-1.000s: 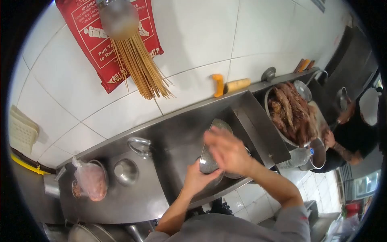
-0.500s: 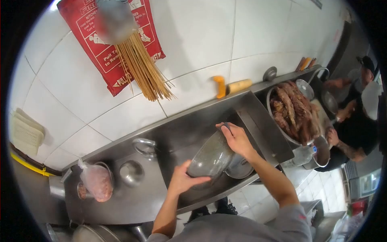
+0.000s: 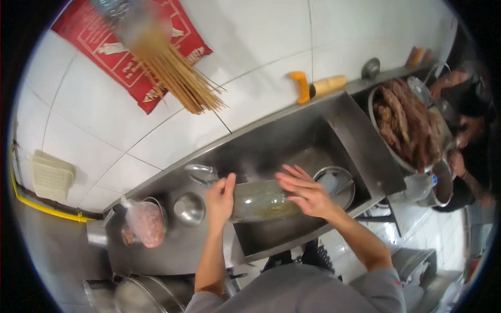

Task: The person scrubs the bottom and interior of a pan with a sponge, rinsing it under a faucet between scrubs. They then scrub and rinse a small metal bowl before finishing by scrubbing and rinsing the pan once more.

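Observation:
A glossy, greyish, see-through vessel (image 3: pixel 261 201), perhaps a bowl or deep dish, is held over the sink with a yellow-green tint near its bottom. My left hand (image 3: pixel 220 201) is closed round its left end, thumb upward. At the right end, my right hand (image 3: pixel 308 193) has its fingers stretched out and apart, touching or just above the rim; contact there is blurred. Below and right of it, a round metal pan or lid (image 3: pixel 336 187) lies in the sink (image 3: pixel 308 133). The faucet (image 3: pixel 202 173) is just beyond my left hand.
On the left counter are a metal bowl (image 3: pixel 189 208) and a plastic bag of pinkish food (image 3: pixel 146 221). At right stand a large pot of meat (image 3: pixel 409 125) and a clear bottle (image 3: pixel 417 187). A co-worker's hand (image 3: pixel 457 163) is beside them. Skewers (image 3: pixel 182 78) hang on the wall.
The vessel has gone from steeply tilted to nearly level. My right hand has loosened from its upper end and spread its fingers. The view has shifted.

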Demonstrator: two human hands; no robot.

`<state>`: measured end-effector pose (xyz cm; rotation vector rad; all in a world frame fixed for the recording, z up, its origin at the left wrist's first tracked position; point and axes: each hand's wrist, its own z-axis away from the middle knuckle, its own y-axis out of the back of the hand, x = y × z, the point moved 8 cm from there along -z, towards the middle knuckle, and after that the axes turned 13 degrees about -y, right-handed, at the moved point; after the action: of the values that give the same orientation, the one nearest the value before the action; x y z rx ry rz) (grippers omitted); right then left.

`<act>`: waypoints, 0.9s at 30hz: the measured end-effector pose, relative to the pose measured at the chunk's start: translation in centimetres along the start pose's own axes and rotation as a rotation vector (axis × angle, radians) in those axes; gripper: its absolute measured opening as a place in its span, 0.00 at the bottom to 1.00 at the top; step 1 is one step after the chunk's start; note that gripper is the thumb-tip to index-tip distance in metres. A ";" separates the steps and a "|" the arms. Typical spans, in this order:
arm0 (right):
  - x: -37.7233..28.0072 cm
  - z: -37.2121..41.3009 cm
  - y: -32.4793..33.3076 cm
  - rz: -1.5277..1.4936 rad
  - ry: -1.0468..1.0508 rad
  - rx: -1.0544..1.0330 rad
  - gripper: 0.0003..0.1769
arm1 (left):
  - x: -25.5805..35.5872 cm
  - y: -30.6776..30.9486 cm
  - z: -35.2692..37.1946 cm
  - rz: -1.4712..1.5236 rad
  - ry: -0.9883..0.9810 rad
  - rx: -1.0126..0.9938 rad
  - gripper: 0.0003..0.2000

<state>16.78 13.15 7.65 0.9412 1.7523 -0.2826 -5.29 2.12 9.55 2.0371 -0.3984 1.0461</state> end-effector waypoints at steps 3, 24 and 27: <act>-4.0 -2.4 -2.9 0.361 0.159 -0.195 0.28 | -0.8 -0.5 -0.3 -0.024 0.083 -0.021 0.26; -2.9 -3.0 -2.3 0.433 0.112 -0.115 0.32 | 0.1 -1.6 -1.4 -0.072 0.066 -0.030 0.27; -3.4 -3.1 -2.7 0.443 0.201 -0.140 0.29 | -0.7 -1.4 -2.0 -0.061 0.073 -0.030 0.27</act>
<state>13.11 11.72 11.18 1.2546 1.6632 0.2252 -5.93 4.51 8.99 1.9663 -0.3111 1.0676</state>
